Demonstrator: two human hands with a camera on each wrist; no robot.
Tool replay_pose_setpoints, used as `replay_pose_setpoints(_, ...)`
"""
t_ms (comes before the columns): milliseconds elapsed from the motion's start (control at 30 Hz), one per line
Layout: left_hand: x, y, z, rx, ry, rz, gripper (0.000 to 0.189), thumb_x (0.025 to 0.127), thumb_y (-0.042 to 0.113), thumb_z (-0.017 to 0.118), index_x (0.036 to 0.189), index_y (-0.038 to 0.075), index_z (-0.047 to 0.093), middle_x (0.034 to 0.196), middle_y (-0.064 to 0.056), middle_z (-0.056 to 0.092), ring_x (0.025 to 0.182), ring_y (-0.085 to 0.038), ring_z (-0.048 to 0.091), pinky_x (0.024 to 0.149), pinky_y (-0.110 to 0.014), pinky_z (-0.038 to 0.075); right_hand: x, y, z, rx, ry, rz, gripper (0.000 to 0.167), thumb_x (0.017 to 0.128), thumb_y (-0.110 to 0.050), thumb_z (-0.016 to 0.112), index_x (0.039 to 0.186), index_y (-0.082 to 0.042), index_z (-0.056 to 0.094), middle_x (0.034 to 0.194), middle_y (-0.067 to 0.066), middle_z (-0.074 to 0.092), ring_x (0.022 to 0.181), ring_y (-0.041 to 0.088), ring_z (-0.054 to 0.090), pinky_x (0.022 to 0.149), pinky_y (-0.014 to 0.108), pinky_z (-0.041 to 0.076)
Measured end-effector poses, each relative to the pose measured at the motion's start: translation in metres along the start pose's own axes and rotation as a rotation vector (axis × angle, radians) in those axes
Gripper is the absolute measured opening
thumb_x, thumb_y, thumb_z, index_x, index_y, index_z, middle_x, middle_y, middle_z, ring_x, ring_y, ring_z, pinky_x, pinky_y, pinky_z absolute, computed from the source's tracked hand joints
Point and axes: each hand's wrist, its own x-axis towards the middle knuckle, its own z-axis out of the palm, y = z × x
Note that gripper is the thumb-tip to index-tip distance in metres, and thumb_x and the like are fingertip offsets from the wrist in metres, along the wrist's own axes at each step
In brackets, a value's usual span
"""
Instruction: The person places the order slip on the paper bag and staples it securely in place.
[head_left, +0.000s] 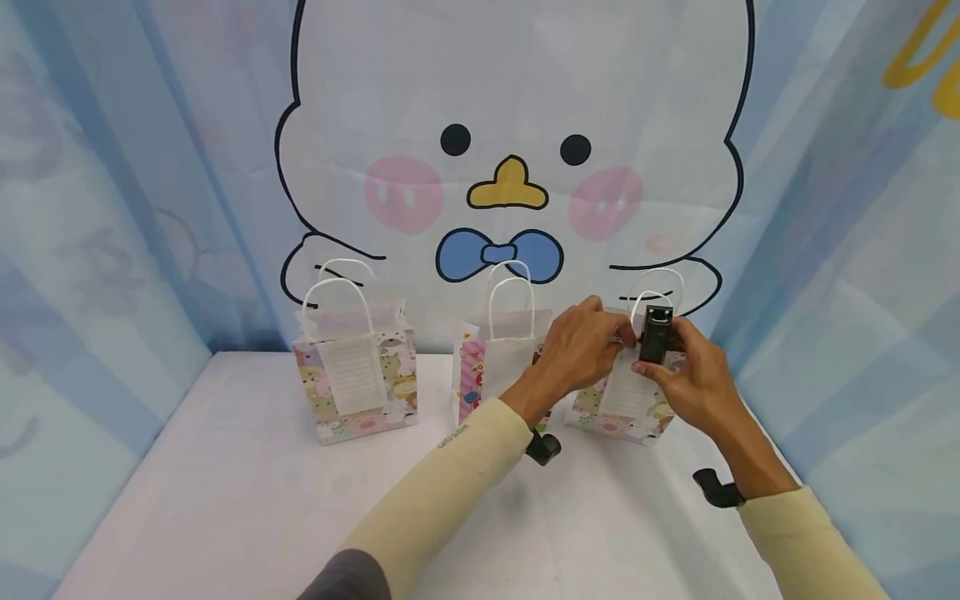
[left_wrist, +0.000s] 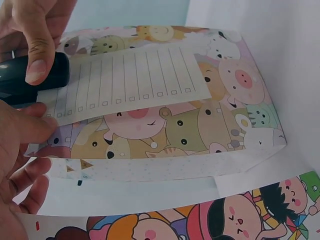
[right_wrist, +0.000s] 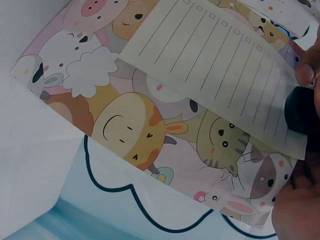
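Note:
The rightmost paper gift bag (head_left: 588, 408), printed with cartoon animals, stands upright with a lined checklist sheet (head_left: 624, 392) on its front. At the bag's top edge, my right hand (head_left: 701, 375) grips a small black stapler (head_left: 656, 335), its thumb on the near side. The stapler's end overlaps the top of the sheet in the left wrist view. My left hand (head_left: 581, 343) pinches the sheet's upper corner against the bag's rim, beside the stapler. Whether a staple is in the paper is hidden. White handles (head_left: 647, 298) rise behind the hands.
A similar gift bag (head_left: 403, 392) with a lined sheet (head_left: 352, 379) stands at the left. Between them is a pink-sided bag (head_left: 471, 375) with a white sheet, partly behind my left forearm. All stand on a white table (head_left: 300, 517) before a cartoon curtain (head_left: 517, 75).

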Motion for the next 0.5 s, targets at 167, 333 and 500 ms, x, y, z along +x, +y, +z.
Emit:
replay_pose_setpoints(167,-0.0011,0.0002,0.0014,-0.007,-0.013,0.014,0.015,0.101,0.025,0.075,0.111,0.032,0.082,0.095,0.014,0.072,0.086,-0.006,0.048,0.070,-0.014,0.039,-0.0027,-0.0018,0.0008,-0.004,0.029,0.036,0.058,0.089,-0.013,0.087,0.136,0.001,0.056,0.119,0.026,0.074,0.110,0.043,0.071,0.088,0.055,0.054)
replay_pose_setpoints(333,0.0013,-0.0005,0.0005,-0.009,-0.012,0.028,0.014,0.100,0.026,0.075,0.111,0.032,0.082,0.093,0.014,0.072,0.085,-0.006,0.048,0.068,-0.015,0.039,-0.0018,-0.0036,0.0033,-0.012,0.094,0.034,0.057,0.084,-0.012,0.091,0.131,0.001,0.060,0.114,0.025,0.076,0.104,0.041,0.073,0.086,0.038,0.054)
replay_pose_setpoints(500,0.0028,0.0000,-0.0009,-0.007,-0.001,0.023,0.015,0.099,0.024,0.076,0.110,0.033,0.082,0.091,0.015,0.072,0.084,-0.006,0.048,0.066,-0.016,0.039,0.0003,-0.0009,0.0041,-0.021,0.133,0.017,0.055,0.082,-0.009,0.092,0.127,0.002,0.063,0.112,0.025,0.078,0.097,0.042,0.076,0.076,0.016,0.049)
